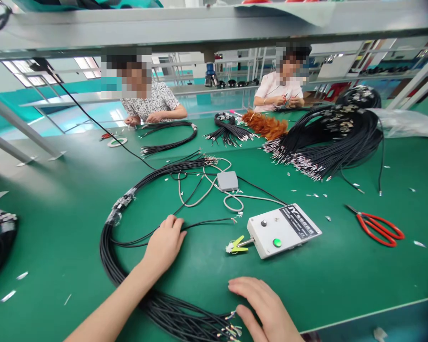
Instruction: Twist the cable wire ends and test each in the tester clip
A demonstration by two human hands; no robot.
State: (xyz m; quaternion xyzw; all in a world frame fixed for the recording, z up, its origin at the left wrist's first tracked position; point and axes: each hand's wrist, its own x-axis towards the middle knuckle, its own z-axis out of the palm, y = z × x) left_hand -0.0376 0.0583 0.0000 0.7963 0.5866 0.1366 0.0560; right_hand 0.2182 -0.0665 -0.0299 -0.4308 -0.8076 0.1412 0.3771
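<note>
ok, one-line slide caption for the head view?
Left hand on a single black wire, right hand by the looped wire bundle, white test box ahead on the green bench.

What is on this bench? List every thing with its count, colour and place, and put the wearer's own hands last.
table: one, green, fills the view.
wire loop: one bundle, black, around the left hand, its ends by the right hand.
loose wire: one, black, under the left hand's fingers.
control box: one, white with a green button, centre right.
clip: one, yellow-green, at the box's left end.
small box: one, grey, centre, on a grey cord.
scissors: one pair, red handles, right.
wire pile: one big heap, black, far right.
co-workers: two, seated across the table.
left hand: flat on the loose wire.
right hand: flat on the table, near edge.
</note>
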